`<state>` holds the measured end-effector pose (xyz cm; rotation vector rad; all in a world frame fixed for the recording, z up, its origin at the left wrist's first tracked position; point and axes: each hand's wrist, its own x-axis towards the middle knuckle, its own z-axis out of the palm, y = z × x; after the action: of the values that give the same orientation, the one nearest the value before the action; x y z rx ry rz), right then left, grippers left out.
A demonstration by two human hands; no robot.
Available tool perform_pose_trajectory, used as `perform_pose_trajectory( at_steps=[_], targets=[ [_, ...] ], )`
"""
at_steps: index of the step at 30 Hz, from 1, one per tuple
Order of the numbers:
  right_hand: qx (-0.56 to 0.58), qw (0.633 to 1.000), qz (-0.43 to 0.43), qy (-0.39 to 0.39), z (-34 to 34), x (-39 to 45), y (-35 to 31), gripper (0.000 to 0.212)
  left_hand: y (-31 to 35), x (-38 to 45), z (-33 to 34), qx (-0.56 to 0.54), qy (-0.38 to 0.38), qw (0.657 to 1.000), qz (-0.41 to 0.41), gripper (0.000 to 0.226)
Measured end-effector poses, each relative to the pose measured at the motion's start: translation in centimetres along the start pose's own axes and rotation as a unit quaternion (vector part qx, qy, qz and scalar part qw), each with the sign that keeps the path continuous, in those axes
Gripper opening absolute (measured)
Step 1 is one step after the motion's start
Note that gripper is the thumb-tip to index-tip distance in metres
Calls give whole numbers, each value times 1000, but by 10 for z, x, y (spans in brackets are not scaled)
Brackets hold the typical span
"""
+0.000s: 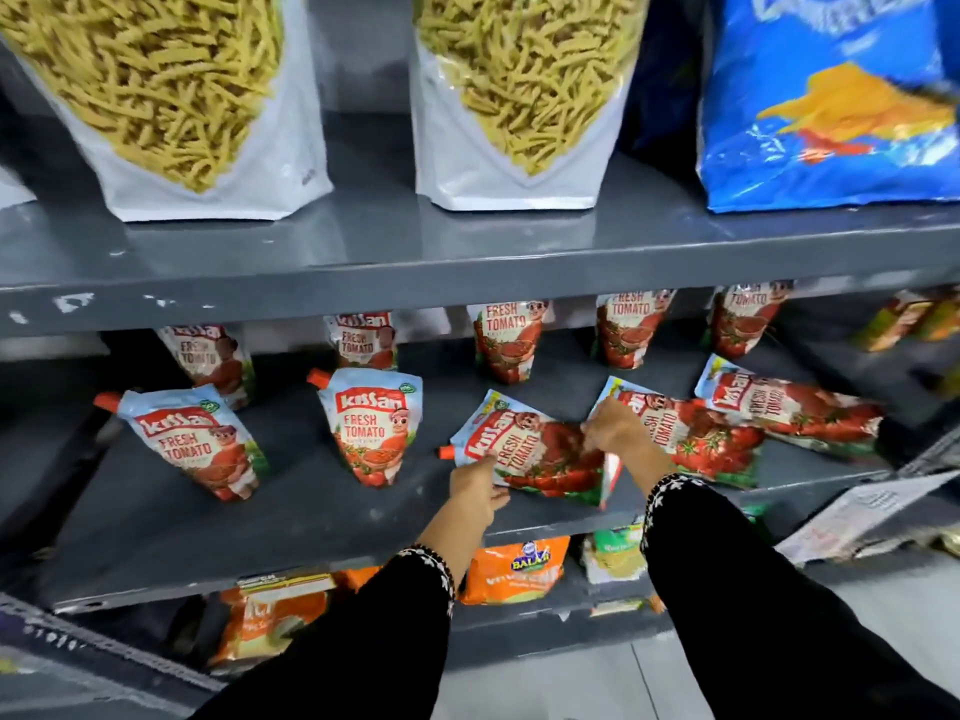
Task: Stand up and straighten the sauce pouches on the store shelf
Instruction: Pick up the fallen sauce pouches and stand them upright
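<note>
Red and pale-blue tomato sauce pouches fill the grey middle shelf (311, 517). Two front pouches (200, 444) (371, 428) stand upright, and several more stand along the back row (506, 340). A fallen pouch (530, 452) lies on its side at front centre. My left hand (475, 488) pinches its lower left edge by the red cap. My right hand (610, 426) grips its top right edge. Two more pouches (696, 439) (795, 410) lie flat to the right.
The shelf above holds two white bags of yellow snack sticks (171, 96) (519, 96) and a blue chip bag (831, 106). Orange snack packets (514, 569) sit on the shelf below. A paper sheet (862, 517) hangs at the right end.
</note>
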<state>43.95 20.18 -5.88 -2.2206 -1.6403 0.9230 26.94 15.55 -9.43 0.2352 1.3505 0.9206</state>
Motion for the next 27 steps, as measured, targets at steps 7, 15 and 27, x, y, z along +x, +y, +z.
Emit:
perform_pose_trajectory(
  at_steps=[7,15,27],
  targets=[
    [37,987,51,-150,-22,24,14,26,-11,20,35,20,194,980,46,38],
    [216,940,43,-260,-26,29,23,34,12,-5,52,134,301,879,345,8],
    [332,929,-109,-123,16,20,8,18,36,6,28,165,172,868,435,11]
  ],
)
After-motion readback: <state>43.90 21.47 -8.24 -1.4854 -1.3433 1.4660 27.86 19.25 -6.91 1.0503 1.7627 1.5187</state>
